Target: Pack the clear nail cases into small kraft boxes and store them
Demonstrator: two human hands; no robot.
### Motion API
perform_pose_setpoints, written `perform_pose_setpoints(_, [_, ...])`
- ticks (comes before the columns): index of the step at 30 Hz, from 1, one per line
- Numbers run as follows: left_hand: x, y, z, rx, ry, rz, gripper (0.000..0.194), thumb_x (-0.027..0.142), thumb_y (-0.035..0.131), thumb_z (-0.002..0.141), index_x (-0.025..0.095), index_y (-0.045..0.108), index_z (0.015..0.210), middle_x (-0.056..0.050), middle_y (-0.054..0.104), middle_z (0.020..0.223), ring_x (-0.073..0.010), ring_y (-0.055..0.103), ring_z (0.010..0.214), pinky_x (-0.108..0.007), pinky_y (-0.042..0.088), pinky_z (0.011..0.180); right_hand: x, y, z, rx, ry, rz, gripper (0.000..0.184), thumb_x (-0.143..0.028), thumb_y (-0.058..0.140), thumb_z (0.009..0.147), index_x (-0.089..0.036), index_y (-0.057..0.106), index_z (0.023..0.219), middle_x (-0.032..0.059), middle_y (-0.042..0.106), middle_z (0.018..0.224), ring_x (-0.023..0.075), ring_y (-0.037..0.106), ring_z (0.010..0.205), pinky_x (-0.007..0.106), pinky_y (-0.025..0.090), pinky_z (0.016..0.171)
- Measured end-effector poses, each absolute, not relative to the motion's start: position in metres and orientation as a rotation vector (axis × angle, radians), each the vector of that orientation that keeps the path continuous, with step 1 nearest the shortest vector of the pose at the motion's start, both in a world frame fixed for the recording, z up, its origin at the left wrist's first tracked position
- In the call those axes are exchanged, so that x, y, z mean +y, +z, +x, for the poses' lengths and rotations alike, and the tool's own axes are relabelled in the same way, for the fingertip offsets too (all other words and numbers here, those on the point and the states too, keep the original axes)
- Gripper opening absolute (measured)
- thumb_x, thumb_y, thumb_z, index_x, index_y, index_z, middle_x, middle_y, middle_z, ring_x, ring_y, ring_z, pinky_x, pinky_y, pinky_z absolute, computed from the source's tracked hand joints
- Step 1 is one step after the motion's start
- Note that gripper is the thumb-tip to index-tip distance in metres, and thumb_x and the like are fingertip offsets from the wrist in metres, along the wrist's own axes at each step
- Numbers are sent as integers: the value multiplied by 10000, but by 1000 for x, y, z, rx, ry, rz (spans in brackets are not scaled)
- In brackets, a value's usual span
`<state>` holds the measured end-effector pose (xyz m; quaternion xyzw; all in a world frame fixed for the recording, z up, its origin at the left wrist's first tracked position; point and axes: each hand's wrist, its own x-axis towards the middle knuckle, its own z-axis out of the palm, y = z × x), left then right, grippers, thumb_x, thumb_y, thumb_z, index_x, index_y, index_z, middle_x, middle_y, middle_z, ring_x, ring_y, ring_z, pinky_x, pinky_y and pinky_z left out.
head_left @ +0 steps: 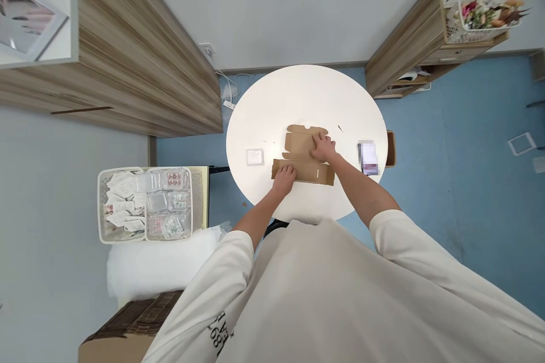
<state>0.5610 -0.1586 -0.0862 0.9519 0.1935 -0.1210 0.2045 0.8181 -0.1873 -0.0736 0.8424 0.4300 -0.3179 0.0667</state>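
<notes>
I had the left hand point(284, 178) at about 7 o'clock on the flattened cardboard box point(298, 145), palm down, its fingers side by side and slightly bent on the near panel. The thumb was hard to make out, so I could not tell whether that hand gripped the panel's edge or simply rested on it. The right hand point(323, 147) lay between 2 and 3 o'clock on the box, thumb and fingers loosely spread on the far panel. It touched the card from above, and I saw no grip closed around anything; its palm hid part of the right edge.

The box sat near the middle of the round white surface point(272, 96), a little toward 6 o'clock. Toward 9 o'clock lay a small pale packet point(255, 157), contents too faint for me to read. Toward 3 o'clock was an item point(368, 157) masked by coarse blocks, so I could not identify it. Past that rim, the surface covered part of a brown container point(390, 149). The person's shirt point(315, 289) hid some of the surface's 6 o'clock edge. Out at 8 o'clock, a white basket point(100, 207) held packets whose print I could not read.
</notes>
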Motion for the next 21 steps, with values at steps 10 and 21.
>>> perform_pose_setpoints(10, [-160,-85,574,609,-312,2657,400,73,470,893,115,555,1281,-222,505,1377,-323,486,1273,-456,393,1041,-206,-58,809,1428,-1001,2426,798,-588,465,883,-233,286,1575,133,183,1670,409,244,1441,575,265,1126])
perform_pose_setpoints(21, [-165,-80,577,671,-286,2601,455,104,474,890,120,517,1342,-239,439,1483,-346,420,1366,-487,378,1071,-251,-52,751,1655,-878,2287,962,-616,551,872,-202,122,1627,137,57,1700,329,43,1554,497,109,1220])
